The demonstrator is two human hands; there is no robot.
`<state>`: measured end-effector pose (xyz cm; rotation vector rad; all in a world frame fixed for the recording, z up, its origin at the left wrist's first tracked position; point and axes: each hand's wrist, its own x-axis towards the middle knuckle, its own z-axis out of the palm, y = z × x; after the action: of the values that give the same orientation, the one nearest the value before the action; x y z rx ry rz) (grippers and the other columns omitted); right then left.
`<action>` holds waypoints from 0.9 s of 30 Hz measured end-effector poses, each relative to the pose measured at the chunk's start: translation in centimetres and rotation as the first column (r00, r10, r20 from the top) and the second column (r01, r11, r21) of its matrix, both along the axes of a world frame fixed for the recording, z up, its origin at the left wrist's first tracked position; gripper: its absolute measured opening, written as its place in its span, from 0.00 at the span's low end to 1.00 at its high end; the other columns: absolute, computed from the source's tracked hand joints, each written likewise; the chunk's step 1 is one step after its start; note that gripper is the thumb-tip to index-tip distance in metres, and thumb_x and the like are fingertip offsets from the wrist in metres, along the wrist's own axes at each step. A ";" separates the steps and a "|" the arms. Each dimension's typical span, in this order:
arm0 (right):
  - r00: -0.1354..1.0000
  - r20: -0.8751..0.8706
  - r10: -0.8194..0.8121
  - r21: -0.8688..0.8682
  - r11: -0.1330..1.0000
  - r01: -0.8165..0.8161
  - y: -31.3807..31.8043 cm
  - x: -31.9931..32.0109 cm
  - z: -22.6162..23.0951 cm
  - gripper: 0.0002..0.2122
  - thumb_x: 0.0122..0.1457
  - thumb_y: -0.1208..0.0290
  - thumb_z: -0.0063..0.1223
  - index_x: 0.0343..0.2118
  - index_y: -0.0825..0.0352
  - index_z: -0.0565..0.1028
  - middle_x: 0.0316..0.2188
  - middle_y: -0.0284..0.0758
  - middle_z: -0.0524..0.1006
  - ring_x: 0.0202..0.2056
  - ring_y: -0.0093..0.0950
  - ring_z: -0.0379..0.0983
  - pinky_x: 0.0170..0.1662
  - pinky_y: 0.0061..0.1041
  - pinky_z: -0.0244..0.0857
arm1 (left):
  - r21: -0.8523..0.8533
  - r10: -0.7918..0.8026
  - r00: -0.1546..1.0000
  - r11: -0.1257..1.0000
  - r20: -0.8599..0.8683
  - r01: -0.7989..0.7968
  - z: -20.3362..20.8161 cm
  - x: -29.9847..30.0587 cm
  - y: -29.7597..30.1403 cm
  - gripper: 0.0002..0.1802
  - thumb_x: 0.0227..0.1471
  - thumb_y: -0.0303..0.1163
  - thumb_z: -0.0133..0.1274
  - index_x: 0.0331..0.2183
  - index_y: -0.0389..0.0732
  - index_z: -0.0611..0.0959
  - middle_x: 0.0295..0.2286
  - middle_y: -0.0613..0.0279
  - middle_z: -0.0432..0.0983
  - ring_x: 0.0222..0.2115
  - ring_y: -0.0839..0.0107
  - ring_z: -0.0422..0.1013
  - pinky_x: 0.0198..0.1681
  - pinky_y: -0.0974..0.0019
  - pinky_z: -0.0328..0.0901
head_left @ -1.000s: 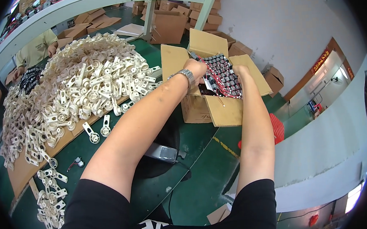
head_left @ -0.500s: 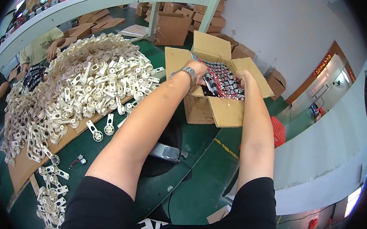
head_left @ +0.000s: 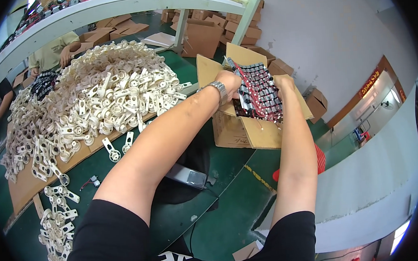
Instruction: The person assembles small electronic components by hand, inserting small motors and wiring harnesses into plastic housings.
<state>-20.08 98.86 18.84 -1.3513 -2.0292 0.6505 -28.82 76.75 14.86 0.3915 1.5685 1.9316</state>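
Note:
Small metallic motors with red wires (head_left: 260,86) form a tilted, neatly rowed layer at the mouth of an open cardboard box (head_left: 229,131). My left hand (head_left: 229,84), with a metal watch on its wrist, is closed on the layer's left edge. At the opposite edge my right hand (head_left: 284,84) is closed too, its fingertips partly hidden. The far end of the layer rises above the box's rim, while its near end hangs inside. Beneath it, the contents of the box are mostly hidden.
Left of the box lies a large heap of cream plastic parts (head_left: 120,88) on flat cardboard. A single wired motor (head_left: 93,180) and a grey rectangular device (head_left: 188,176) rest on the green table. A shelf beam (head_left: 115,7) crosses overhead. Another person's hand (head_left: 65,55) is behind the heap.
Both hands have raised the layer of motors, so its far end stands higher and steeper out of the box. The view has shifted slightly.

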 end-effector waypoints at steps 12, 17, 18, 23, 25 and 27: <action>0.996 -0.084 0.008 -0.025 1.000 -0.010 0.2 -0.3 4.9 0.19 0.52 0.72 0.59 0.44 0.81 0.81 0.46 0.50 0.82 0.48 0.39 0.80 0.51 0.37 0.72 | 0.096 -0.010 1.000 0.995 -0.015 0.011 8.4 2.5 -6.6 0.08 0.59 0.18 0.49 0.34 0.33 0.83 0.30 0.55 0.83 0.22 0.65 0.80 0.20 0.62 0.78; 0.884 -0.360 0.299 -0.364 0.827 -0.429 -13.2 -2.6 7.0 0.03 0.56 0.81 0.59 0.29 0.74 0.81 0.27 0.40 0.82 0.26 0.36 0.80 0.30 0.42 0.75 | 0.026 0.139 0.983 0.990 -0.115 -0.137 9.0 1.6 -15.4 0.07 0.60 0.20 0.50 0.34 0.32 0.83 0.30 0.56 0.82 0.28 0.64 0.81 0.27 0.64 0.79; 0.890 -0.368 0.270 -0.355 0.844 -0.403 -16.1 -1.5 7.7 0.03 0.59 0.82 0.57 0.32 0.76 0.80 0.29 0.43 0.83 0.27 0.38 0.82 0.30 0.42 0.78 | 0.042 0.137 0.984 0.990 -0.114 -0.133 9.1 2.5 -16.8 0.08 0.59 0.18 0.49 0.34 0.32 0.83 0.31 0.55 0.82 0.29 0.64 0.81 0.30 0.65 0.79; 0.845 -0.389 0.367 -0.217 0.855 -0.471 -20.7 -3.6 4.2 0.19 0.62 0.74 0.61 0.49 0.86 0.76 0.37 0.45 0.83 0.34 0.31 0.81 0.34 0.38 0.74 | -0.034 0.149 0.964 0.987 -0.222 -0.160 7.4 4.7 -26.7 0.08 0.58 0.17 0.49 0.38 0.32 0.82 0.38 0.55 0.81 0.37 0.63 0.81 0.37 0.63 0.79; 0.820 -0.368 0.439 -0.247 0.804 -0.541 -27.5 -4.1 2.0 0.15 0.54 0.78 0.55 0.41 0.86 0.77 0.32 0.46 0.82 0.28 0.31 0.77 0.29 0.37 0.69 | -0.114 0.282 0.936 0.944 -0.211 -0.310 5.8 5.4 -31.8 0.12 0.59 0.25 0.47 0.37 0.34 0.86 0.27 0.55 0.83 0.18 0.71 0.77 0.11 0.65 0.53; 0.766 -0.413 0.493 -0.266 0.739 -0.619 -28.2 -3.8 -1.4 0.13 0.52 0.75 0.57 0.32 0.86 0.78 0.26 0.41 0.79 0.26 0.29 0.75 0.25 0.41 0.66 | -0.033 0.335 0.924 0.937 -0.184 -0.347 3.0 7.2 -34.5 0.14 0.58 0.25 0.45 0.40 0.35 0.84 0.30 0.54 0.82 0.17 0.71 0.74 0.10 0.65 0.47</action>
<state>-23.83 70.62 17.42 -0.7103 -2.0968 1.5163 -21.57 42.27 17.91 0.2803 1.9148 2.1452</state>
